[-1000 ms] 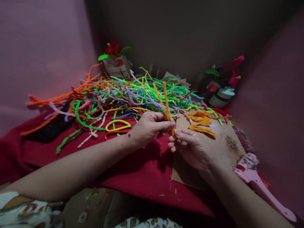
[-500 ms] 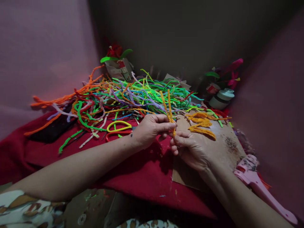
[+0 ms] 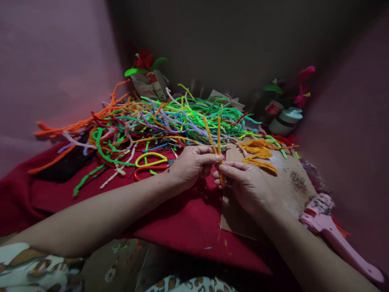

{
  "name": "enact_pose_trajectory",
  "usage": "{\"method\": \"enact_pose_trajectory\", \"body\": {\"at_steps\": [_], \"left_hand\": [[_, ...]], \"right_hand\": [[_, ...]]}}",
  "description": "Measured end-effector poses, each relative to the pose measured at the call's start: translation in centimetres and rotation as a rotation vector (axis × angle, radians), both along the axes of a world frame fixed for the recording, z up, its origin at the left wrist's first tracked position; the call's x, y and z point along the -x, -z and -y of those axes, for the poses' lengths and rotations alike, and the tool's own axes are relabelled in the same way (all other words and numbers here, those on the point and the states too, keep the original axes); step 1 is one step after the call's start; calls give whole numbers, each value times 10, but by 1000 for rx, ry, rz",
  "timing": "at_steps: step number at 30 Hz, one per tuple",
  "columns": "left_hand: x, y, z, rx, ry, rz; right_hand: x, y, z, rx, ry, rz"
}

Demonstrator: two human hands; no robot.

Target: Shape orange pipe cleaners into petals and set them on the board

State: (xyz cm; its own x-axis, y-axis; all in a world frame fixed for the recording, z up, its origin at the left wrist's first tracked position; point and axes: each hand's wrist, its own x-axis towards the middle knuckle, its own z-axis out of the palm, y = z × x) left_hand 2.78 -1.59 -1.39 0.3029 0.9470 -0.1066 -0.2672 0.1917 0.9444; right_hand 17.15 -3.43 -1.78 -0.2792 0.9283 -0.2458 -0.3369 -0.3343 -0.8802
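My left hand (image 3: 190,165) and my right hand (image 3: 244,184) meet over a red cloth (image 3: 182,219), both pinched on an orange pipe cleaner (image 3: 216,140). Its two ends rise side by side above my fingers, and its lower part runs down between my right thumb and fingers. Behind my hands lies a big heap of coloured pipe cleaners (image 3: 158,121). Several bent orange pieces (image 3: 258,156) lie on a brown cardboard sheet (image 3: 285,182) just beyond my right hand.
Scissors with yellow and red handles (image 3: 150,164) lie left of my left hand. A pink glue gun (image 3: 331,231) rests at the right. A white bottle (image 3: 285,119) and artificial flowers (image 3: 299,85) stand at the back right, a red flower (image 3: 144,61) at the back.
My right hand has shifted slightly up along the orange pipe cleaner, and the two upright ends now stand closer together. The left hand keeps its pinch.
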Motion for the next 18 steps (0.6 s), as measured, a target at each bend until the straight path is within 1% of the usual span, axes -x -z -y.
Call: {"method": "enact_pose_trajectory", "body": {"at_steps": [2,4,7,9,12,15,18], "left_hand": [[0,-1,1,-27,-23,-50],[0,-4,2,-84,-50,-153],[1,-7,4,-251,-93,-382],[2,-6,7,-412,-136,-513],[4,-1,8,-750,-178,-637],[10,2,5,-1073,-133,-776],[17,-2,0,-1276,-62,-990]], "right_hand": [[0,-1,1,0,34,40],[1,-2,2,-9,71,72],[1,-3,2,-12,117,105],[1,-4,2,2,131,107],[0,-3,1,13,118,92],[-3,-1,1,0,89,88],[-5,-3,2,-8,49,138]]}}
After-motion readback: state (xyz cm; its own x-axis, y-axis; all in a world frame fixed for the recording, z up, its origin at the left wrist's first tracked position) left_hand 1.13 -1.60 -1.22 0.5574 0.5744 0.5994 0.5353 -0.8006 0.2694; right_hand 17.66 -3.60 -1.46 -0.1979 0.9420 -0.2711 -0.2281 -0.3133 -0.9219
